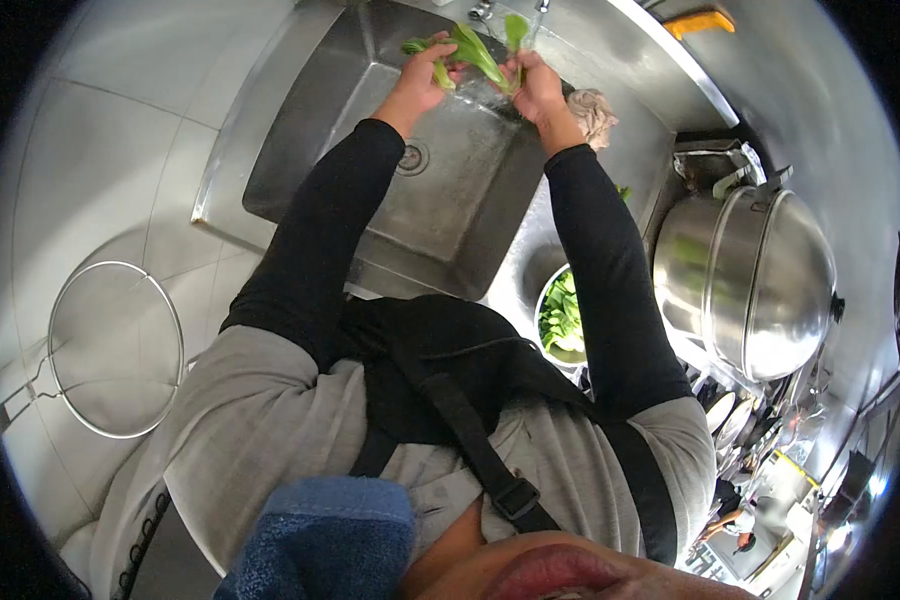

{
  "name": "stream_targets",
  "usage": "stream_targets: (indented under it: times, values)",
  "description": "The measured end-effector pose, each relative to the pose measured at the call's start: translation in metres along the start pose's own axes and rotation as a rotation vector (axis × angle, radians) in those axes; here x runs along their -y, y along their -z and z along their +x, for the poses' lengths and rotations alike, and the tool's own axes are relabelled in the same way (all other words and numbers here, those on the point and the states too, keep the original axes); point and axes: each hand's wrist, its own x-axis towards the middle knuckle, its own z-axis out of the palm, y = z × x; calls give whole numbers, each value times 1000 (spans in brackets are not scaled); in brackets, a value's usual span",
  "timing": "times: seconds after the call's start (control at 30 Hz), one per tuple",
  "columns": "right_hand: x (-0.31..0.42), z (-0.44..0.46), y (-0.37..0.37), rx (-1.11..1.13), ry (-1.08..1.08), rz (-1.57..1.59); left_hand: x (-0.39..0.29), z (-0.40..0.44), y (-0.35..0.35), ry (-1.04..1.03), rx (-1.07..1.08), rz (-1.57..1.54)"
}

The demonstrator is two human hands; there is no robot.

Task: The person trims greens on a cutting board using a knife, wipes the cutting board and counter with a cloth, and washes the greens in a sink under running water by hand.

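Observation:
Over the far end of the steel sink, my left hand is closed around bok choy, with green leaf showing on both sides of the fingers. Close beside it, my right hand grips a bok choy stalk, its leaf pointing up. Another long bok choy leaf spans the space between both hands. Below them lies the sink's drain. Water appears to run near the right hand, under the tap.
A crumpled cloth lies on the counter right of the sink. A bowl of cut greens stands by my right arm. Further right is a large lidded steel pot. A round wire-rimmed strainer is at left. Another person is far behind.

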Motion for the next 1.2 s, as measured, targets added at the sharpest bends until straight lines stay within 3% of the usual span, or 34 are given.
stream_targets:
  times: [0.03, 0.07, 0.2, 0.37, 0.47, 0.5, 0.53, 0.6, 0.7, 0.93, 1.07, 1.2]
  values:
    - [1, 0, 8, 25, -30, 24, 3, 2, -4, 36, 16, 46]
    - [7, -18, -8, -121, -53, -88, 8, 6, -7, 73, 32, 92]
    - [10, -48, -4, 35, 14, -361, 32, 29, -24, 142, 76, 371]
    - [9, -72, 48, 259, -242, 351, 44, 32, -87, 117, -75, 645]
    - [5, -76, 69, 455, -355, 602, 54, 66, -80, 346, 117, 580]
    - [5, -80, 70, 294, -292, 498, 60, 74, -77, 410, 176, 548]
    - [11, -90, 57, 138, -230, 394, 65, 81, -75, 378, 122, 565]
    - [7, -85, 46, -184, -69, 242, 63, 78, -76, 310, 237, 616]
    - [14, -81, 36, -101, 122, -32, 58, 62, -77, 237, 289, 632]
    - [21, -53, 12, -55, 35, -106, 35, 42, -61, -1, 19, 650]
    - [16, -33, -1, -71, 98, -276, 27, 32, -52, -33, -27, 564]
    - [19, -28, -12, -176, 126, -492, 17, 35, -35, 132, 68, 463]
